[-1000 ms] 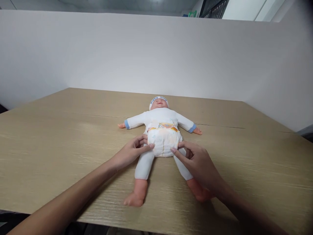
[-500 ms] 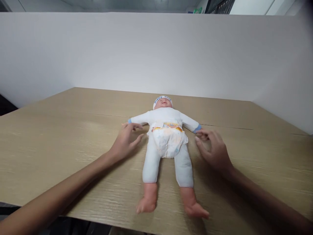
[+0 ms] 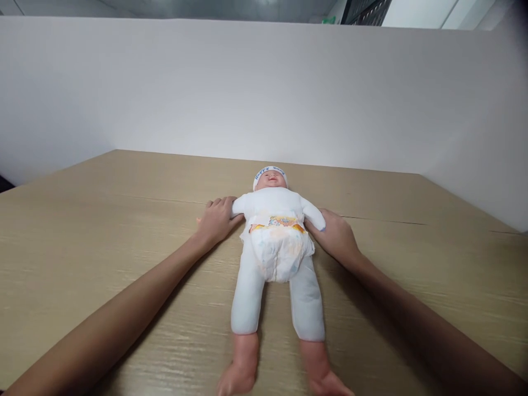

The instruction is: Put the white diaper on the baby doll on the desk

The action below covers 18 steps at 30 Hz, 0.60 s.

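Observation:
On its back on the table lies a baby doll [image 3: 269, 203] in a white suit, head away from me and feet toward me. A white diaper [image 3: 276, 256] with an orange patterned waistband is around its hips. My left hand [image 3: 218, 217] is closed over the doll's arm on the left, covering its blue cuff. At the arm on the right, my right hand [image 3: 336, 234] is wrapped from beneath and outside, its fingertips mostly hidden behind the sleeve. The doll wears a white headband [image 3: 270, 170] with blue lettering.
The doll rests on a wide wooden table [image 3: 103, 253] with a thin seam across it. A white partition [image 3: 247, 93] rises behind the far edge and along the right side. The doll's bare feet are near the bottom of the view.
Both hands, open beside the doll before, have taken hold of its arms. The doll sits lower in view and its arm on the right lies closer to its body.

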Available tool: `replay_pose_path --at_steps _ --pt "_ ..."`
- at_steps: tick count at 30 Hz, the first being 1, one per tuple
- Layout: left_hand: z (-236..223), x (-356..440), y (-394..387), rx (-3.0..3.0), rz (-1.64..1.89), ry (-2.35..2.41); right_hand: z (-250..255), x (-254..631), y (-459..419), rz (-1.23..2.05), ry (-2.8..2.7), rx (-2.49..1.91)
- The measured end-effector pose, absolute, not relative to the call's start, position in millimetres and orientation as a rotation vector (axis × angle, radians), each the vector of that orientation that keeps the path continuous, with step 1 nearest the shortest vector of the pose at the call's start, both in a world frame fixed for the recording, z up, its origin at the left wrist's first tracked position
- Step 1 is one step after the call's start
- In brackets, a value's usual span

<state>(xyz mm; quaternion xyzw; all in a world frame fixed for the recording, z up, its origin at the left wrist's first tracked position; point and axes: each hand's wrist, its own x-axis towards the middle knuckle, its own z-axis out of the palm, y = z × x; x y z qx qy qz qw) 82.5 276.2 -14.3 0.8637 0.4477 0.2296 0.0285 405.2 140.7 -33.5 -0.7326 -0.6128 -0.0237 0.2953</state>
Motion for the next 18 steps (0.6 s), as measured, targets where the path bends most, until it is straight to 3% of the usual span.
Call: replay_pose_path --at_steps 6,11,14,18 --pt "30 94 230 2.370 0.730 1.546 -1 376 120 0.227 -1.398 -2.029" --pt "81 68 112 2.197 0.826 1.455 29 380 44 0.497 -1.423 -1.790" --pt "71 36 14 2.233 0.804 1.315 44 378 -28 0.645 -1.479 -1.601" --pt "25 -10 -107 2.242 0.535 1.135 54 358 -132 0.751 -1.674 -1.608"
